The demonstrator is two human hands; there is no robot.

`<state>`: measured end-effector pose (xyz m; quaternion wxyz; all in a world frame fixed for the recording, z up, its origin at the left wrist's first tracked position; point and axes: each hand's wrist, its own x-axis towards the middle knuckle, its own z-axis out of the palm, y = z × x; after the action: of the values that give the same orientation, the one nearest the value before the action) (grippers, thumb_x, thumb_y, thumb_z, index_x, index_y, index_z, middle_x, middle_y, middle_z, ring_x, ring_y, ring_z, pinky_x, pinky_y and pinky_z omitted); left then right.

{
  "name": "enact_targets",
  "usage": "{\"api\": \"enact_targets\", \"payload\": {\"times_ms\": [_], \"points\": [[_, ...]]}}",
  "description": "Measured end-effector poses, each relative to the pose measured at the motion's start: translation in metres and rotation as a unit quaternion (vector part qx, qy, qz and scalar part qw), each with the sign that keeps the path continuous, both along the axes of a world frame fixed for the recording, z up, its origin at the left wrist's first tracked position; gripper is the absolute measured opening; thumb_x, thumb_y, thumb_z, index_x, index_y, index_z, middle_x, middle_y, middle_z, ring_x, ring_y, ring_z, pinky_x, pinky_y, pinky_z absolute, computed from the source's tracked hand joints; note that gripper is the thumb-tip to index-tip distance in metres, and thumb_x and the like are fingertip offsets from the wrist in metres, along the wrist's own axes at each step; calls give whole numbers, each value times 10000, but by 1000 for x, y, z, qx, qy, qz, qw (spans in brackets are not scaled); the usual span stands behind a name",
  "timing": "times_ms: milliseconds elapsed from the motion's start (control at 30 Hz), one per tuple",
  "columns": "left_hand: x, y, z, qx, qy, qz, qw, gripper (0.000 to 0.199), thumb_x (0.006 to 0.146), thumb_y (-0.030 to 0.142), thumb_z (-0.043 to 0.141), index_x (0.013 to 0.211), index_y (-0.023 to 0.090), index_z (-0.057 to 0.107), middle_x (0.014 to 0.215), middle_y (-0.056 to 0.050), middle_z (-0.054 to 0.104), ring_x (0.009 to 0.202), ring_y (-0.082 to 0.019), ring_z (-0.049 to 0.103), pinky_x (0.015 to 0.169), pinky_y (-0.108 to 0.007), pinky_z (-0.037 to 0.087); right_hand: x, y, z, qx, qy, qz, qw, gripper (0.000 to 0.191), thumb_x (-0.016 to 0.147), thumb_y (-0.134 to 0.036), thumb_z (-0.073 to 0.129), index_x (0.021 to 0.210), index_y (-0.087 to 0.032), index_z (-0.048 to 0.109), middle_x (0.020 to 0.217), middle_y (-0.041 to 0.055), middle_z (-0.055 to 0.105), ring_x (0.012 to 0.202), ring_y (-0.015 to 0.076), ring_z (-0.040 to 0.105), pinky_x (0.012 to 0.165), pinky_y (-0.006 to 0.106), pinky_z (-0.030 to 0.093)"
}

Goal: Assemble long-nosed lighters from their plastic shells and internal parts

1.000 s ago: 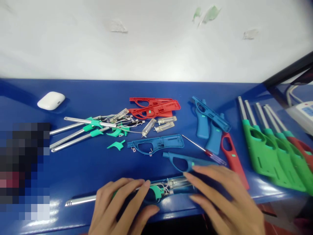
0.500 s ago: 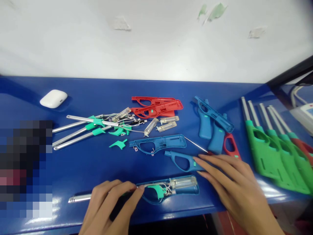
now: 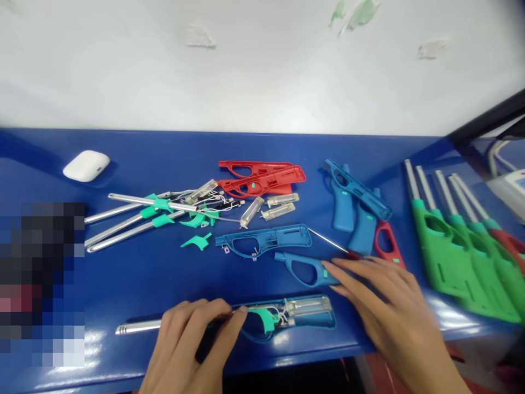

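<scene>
At the table's front edge lies a blue lighter casing half, inner side up. It holds a clear fuel tank, a green trigger, white wires and a long metal tube that points left. My left hand is closed around the tube and the casing's narrow end, thumb and fingertips pinching there. Just behind, another blue casing half lies outer side up. The fingers and thumb of my right hand close over its handle end, which they hide.
Behind my hands lie an open blue casing half, red casing halves, loose fuel tanks, green triggers and metal tubes. More blue casings and several green lighters lie right. A white case sits at left.
My left hand has shifted slightly right along the tube toward the trigger. The right hand stays on its casing half. The whole view has moved a little.
</scene>
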<state>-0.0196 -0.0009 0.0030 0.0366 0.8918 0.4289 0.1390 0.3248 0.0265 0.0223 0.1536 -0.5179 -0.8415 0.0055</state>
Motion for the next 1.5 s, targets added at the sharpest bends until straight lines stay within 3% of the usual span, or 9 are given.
{"api": "enact_targets", "payload": {"times_ms": [200, 333, 467, 600, 733, 900, 1100, 1333, 1500], "points": [[1, 0, 1, -13, -25, 7, 1000, 687, 853, -78, 465, 1450, 224, 624, 1256, -104, 571, 1143, -250, 525, 1098, -457, 351, 1, -6, 10, 28, 67, 13, 997, 475, 1038, -128, 610, 1494, -257, 575, 1319, 68, 663, 1178, 217, 604, 1106, 412, 418], [2, 2, 6, -10, -49, 10, 999, 672, 873, -117, 431, 1400, 238, 652, 1227, -76, 586, 1143, -210, 530, 1117, -391, 347, 5, -20, 15, -33, 42, 84, 995, 466, 1077, -218, 536, 1535, -302, 545, 1427, 12, 627, 1299, 212, 560, 1202, 381, 340], [10, 3, 11, 2, -137, 64, 989, 422, 959, -71, 504, 1243, 193, 671, 1153, -41, 649, 1127, -161, 575, 1129, -322, 381, 3, -25, 12, -34, -24, 139, 989, 510, 1040, -258, 614, 1542, -314, 545, 1430, -25, 663, 1311, 233, 585, 1234, 394, 290], [18, 3, 14, 5, -180, 118, 977, 143, 1063, 174, 561, 1178, 190, 645, 1069, -3, 708, 1051, -125, 630, 1085, -233, 453, -10, -18, 19, -23, -8, 148, 989, 448, 1071, -289, 566, 1518, -284, 571, 1387, -30, 706, 1261, 210, 633, 1231, 379, 296], [22, 2, 19, -5, -188, 145, 971, 269, 1041, 150, 576, 1296, 188, 651, 1214, -35, 674, 1092, -132, 644, 1050, -247, 519, -27, -7, 33, -3, 45, 147, 988, 365, 1138, -349, 412, 1352, -267, 696, 1255, -43, 780, 1160, 141, 689, 1203, 290, 333], [14, -1, 13, -6, -170, 92, 981, 486, 973, 7, 594, 1415, 206, 628, 1292, -48, 677, 1221, -176, 614, 1136, -334, 452, -43, 2, 43, 24, 60, 137, 988, 392, 1157, -316, 362, 1200, -263, 747, 1128, -60, 824, 1049, 107, 734, 1156, 245, 385], [-8, -2, 1, -33, -95, 35, 994, 539, 1001, 26, 480, 1463, 269, 617, 1310, -38, 700, 1229, -193, 622, 1160, -376, 420, -48, 2, 40, 18, 68, 128, 989, 416, 1158, -346, 356, 1184, -260, 762, 1122, -58, 826, 1031, 106, 740, 1120, 237, 421], [-7, 5, 9, -22, -59, 45, 997, 573, 974, 15, 441, 1419, 311, 648, 1264, 8, 739, 1139, -162, 672, 1068, -330, 478, -50, 1, 41, 34, 76, 119, 989, 383, 1143, -304, 398, 1176, -248, 775, 1112, -35, 824, 1031, 120, 745, 1081, 253, 482], [-2, 9, 12, 5, -83, 54, 995, 532, 973, -1, 432, 1340, 283, 691, 1205, 7, 757, 1103, -152, 680, 1068, -312, 468, -48, -4, 41, -3, 74, 121, 990, 347, 1093, -238, 483, 1336, -299, 724, 1157, -18, 817, 1051, 164, 761, 1041, 306, 568]]}}
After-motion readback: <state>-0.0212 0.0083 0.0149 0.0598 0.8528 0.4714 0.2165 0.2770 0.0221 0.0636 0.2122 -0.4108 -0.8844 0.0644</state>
